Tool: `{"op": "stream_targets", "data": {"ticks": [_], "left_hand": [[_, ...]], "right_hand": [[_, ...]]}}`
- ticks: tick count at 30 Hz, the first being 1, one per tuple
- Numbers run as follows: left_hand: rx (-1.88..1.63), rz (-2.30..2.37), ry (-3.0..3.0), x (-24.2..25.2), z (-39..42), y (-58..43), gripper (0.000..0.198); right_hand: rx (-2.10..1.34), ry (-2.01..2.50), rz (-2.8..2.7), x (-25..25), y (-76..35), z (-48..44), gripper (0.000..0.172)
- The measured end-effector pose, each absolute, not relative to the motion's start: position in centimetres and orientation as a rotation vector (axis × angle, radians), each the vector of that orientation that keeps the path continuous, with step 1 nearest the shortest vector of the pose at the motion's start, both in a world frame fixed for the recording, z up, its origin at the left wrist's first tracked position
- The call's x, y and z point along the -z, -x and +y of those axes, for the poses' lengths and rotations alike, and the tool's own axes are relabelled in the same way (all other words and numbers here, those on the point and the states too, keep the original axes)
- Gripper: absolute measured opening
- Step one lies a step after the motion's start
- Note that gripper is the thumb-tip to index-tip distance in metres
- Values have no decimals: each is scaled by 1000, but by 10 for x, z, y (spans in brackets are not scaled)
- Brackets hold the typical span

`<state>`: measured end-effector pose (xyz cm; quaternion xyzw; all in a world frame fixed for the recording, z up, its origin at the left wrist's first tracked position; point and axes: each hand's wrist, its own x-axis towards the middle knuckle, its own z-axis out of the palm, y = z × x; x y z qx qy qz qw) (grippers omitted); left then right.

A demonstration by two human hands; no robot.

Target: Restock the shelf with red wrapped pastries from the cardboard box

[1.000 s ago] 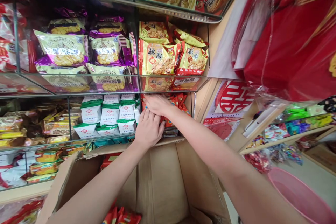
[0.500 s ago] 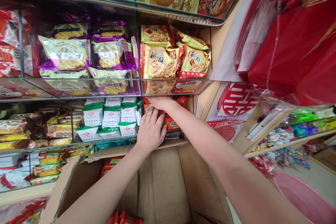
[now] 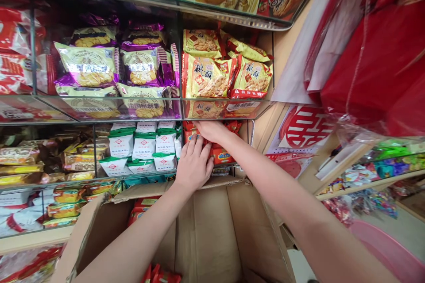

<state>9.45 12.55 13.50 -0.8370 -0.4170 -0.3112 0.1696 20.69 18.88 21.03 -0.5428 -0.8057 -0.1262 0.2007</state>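
Note:
Both of my hands reach into the lower right shelf compartment, which holds red snack packets (image 3: 223,155). My left hand (image 3: 194,166) lies over the front packets, its fingers stretched out on them. Behind and above it, my right hand (image 3: 211,131) extends deeper under the upper shelf's glass front; its fingertips are hidden among the packets. Below my arms stands an open cardboard box (image 3: 215,225). More red packets (image 3: 142,208) sit at its left inner side, and others (image 3: 164,275) lie lower down in it.
White-and-green packets (image 3: 144,147) fill the compartment to the left. Above the hands, a glass lip (image 3: 226,109) fronts yellow-and-red cookie packets (image 3: 208,75). A red wrapped item (image 3: 375,70) hangs at right, over a pink tub (image 3: 381,243).
The view has shifted slightly, so the shelves sit a little further right. Both hands stay at the red packets, with the left fingers drawn slightly closer together.

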Motion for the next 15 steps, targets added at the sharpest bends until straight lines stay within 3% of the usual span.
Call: {"op": "stream_targets", "data": {"ticks": [7, 15], "left_hand": [[899, -1207, 2364, -132, 127, -97, 49], [863, -1140, 2362, -133, 129, -91, 51]], "right_hand": [[503, 1715, -2127, -200, -240, 159, 31], [514, 1585, -2110, -200, -245, 145, 32]]}}
